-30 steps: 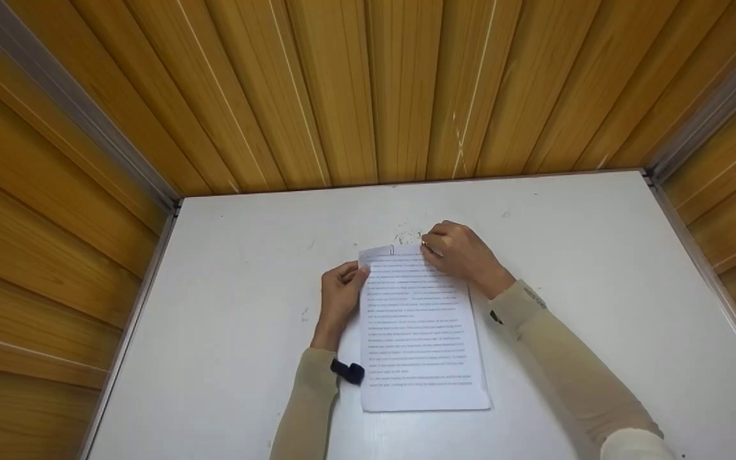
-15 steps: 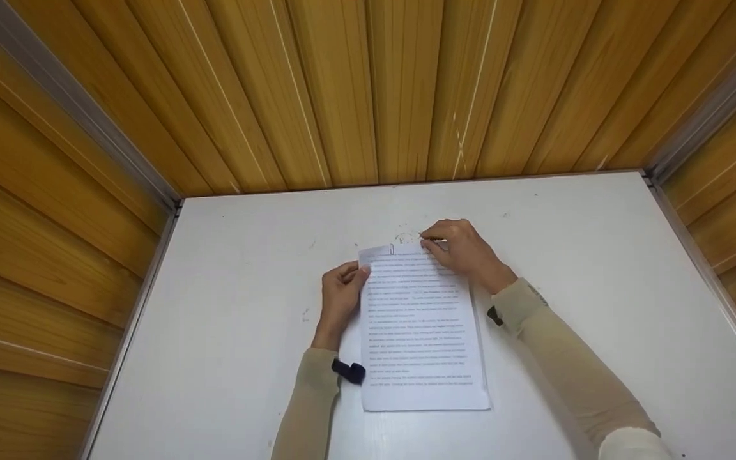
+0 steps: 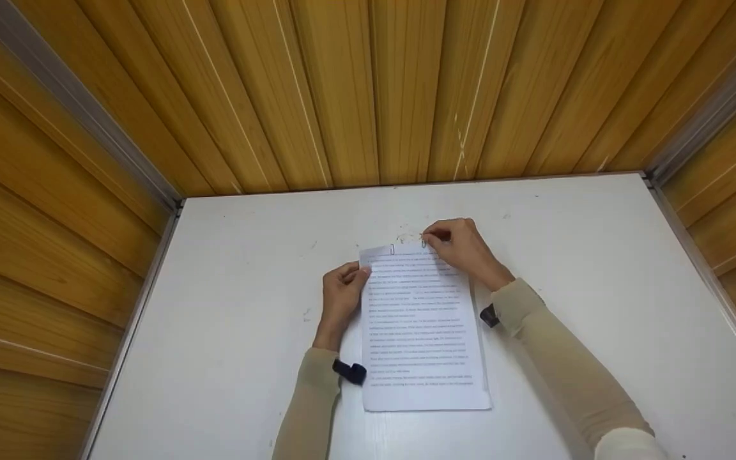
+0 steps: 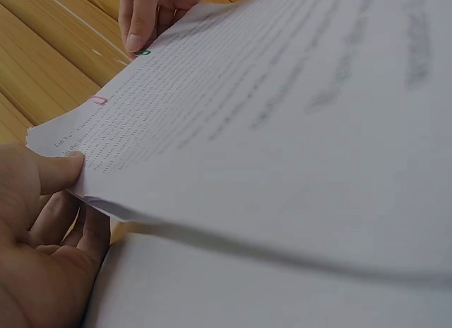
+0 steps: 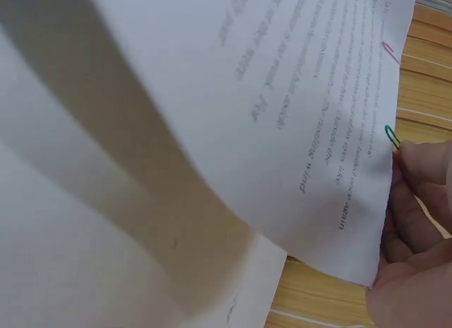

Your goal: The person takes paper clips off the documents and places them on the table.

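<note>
Sheets of printed paper above a white table, held at the top by two hands.

The left hand has its grip closed on the upper left edge of the sheets, thumb on the printed face and fingers beneath; in the left wrist view that side stands off the table. The right hand has its grip pinched on a green clip at the top edge, the clip's loop lying over the printed face. A pink clip sits on the same edge, between the green one and the left hand.
</note>
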Tool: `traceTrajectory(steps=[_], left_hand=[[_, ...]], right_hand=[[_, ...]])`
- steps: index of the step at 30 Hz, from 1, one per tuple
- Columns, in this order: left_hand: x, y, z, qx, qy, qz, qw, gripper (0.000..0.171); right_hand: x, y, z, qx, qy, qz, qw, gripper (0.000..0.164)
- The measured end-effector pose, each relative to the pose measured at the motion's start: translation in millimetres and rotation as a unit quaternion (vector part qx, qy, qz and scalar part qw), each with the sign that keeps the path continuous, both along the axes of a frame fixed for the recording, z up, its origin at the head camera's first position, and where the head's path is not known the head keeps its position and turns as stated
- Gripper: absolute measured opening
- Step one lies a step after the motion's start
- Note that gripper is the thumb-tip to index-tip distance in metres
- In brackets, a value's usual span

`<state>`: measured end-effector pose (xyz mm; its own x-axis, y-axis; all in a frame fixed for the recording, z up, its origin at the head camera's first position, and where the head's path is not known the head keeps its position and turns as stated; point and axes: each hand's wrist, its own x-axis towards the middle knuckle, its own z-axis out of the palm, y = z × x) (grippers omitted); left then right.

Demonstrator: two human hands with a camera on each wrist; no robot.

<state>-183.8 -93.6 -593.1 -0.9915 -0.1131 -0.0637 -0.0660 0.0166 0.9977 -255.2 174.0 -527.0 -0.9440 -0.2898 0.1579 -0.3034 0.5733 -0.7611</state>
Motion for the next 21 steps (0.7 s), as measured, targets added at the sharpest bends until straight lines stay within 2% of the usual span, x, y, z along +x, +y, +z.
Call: traceTrajectory(steps=[9, 21], left_hand=[[0.2, 2.4, 0.7, -0.012, 0.005, 0.007, 0.9999, 0.024], [0.4, 1.4, 0.6, -0.009, 0.0, 0.005, 0.9999, 0.023]], right_hand=[[-0.2, -3.0, -0.1, 0.0, -0.026, -0.01, 1.0, 0.016], [1.0, -5.7, 3.7, 0.006, -0.016, -0.007, 1.0, 0.017]])
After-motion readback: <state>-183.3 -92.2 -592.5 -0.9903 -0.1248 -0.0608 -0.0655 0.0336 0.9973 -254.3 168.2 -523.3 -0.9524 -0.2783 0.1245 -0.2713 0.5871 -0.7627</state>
